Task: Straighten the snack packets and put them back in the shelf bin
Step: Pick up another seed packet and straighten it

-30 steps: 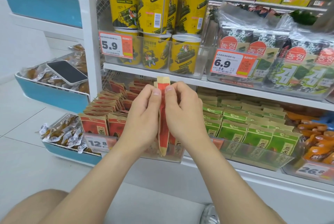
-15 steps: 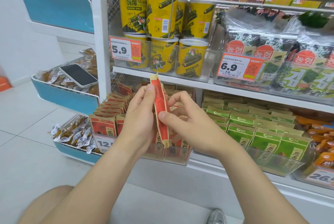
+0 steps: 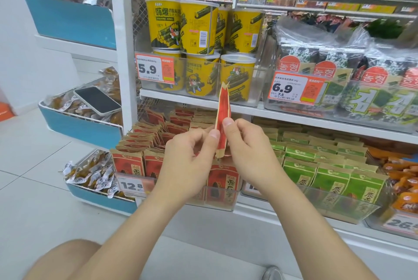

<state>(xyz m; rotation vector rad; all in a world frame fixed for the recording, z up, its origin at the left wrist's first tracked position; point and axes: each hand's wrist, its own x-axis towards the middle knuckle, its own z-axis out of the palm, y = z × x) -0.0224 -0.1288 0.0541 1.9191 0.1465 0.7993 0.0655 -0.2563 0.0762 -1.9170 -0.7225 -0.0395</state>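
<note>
Your hands have been sliding lower on the red packet, which is now sticking up at frame centre. Left hand and right hand are pinching its lower half with closed fingers, smoothing it. Next, you are probably slotting it upright into the shelf bin just below.

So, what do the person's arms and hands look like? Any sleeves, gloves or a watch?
Nothing is worn. The left hand and right hand have no gloves or visible rings; the thumbnails are short and unpainted. The left forearm and right forearm show no sleeve, watch or bracelet down to the picture's edge.
</note>
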